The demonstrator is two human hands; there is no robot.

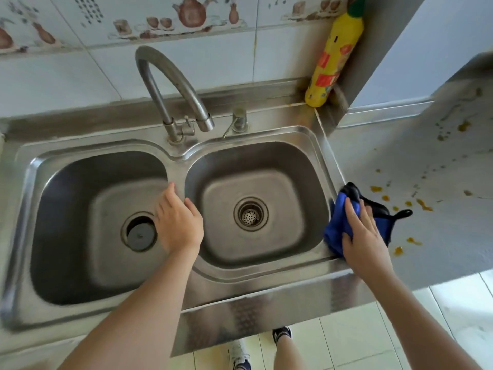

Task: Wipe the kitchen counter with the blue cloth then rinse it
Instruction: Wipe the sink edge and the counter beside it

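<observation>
The stainless-steel double-bowl sink (pixel 186 156) is set into the worktop below a tiled wall, with a curved steel tap (pixel 170 86) standing at its rear centre and the spout end hanging near the divider between the bowls. The left bowl holds no loose items; its drain is closed by a dark round plug (pixel 140 234). The right bowl is likewise bare, its drain fitted with a perforated metal strainer (pixel 250 215). A tall yellow plastic bottle with a green cap (pixel 334 57) leans in the rear corner against the grey partition, just behind the sink's right rear corner (contents cannot be determined). The pale grey kitchen counter (pixel 440 231) to the right of the sink carries scattered orange-yellow spatters (pixel 424 205), several lying just beside the cloth. The blue microfibre cloth with black edging (pixel 338 222) lies bunched at the junction of the sink's right rim and the counter, part of it overhanging the right bowl. The right hand (pixel 364 233) rests flat on top of the cloth, fingers held close together and pointing away, the thumb pressed against the cloth's left fold. The left hand (pixel 180 222) sits on the divider between the bowls, fingers loosely curled over it, holding nothing.
</observation>
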